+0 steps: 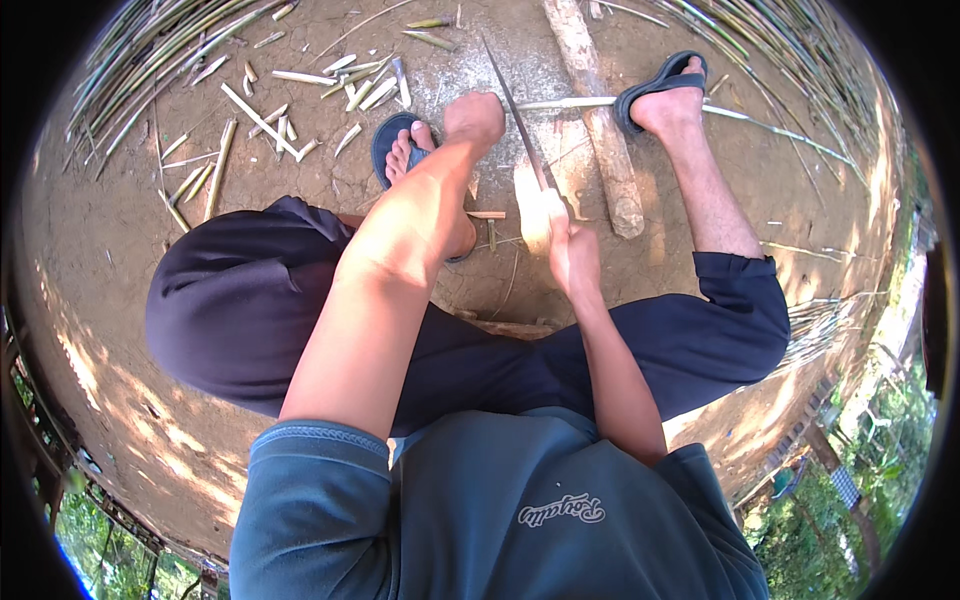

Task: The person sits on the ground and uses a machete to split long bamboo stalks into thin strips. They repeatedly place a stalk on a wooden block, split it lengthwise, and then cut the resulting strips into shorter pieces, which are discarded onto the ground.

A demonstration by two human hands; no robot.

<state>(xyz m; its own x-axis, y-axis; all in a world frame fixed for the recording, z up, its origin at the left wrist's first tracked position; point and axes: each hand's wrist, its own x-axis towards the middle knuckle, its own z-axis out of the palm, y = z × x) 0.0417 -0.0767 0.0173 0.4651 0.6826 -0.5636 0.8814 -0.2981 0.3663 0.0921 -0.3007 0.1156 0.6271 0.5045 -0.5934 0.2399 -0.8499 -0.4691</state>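
Observation:
My left hand [475, 118] is closed around the near end of a long pale cane [765, 118]. From there the cane runs right across a log [607, 150] and beneath my sandalled right foot [668, 105]. My right hand [572, 250] grips the handle of a saw [520, 120], whose long, narrow, dark blade tapers away from me. The blade stands just right of my left fist and crosses the cane there; its teeth are too fine to make out. My left foot [408, 148], also in a sandal, is behind my left forearm.
Short cut cane pieces [365, 85] lie scattered on the dirt at the far left. Bundles of long canes stand at the far left [165, 65] and far right [790, 50]. Pale dust [535, 65] covers the ground around the blade.

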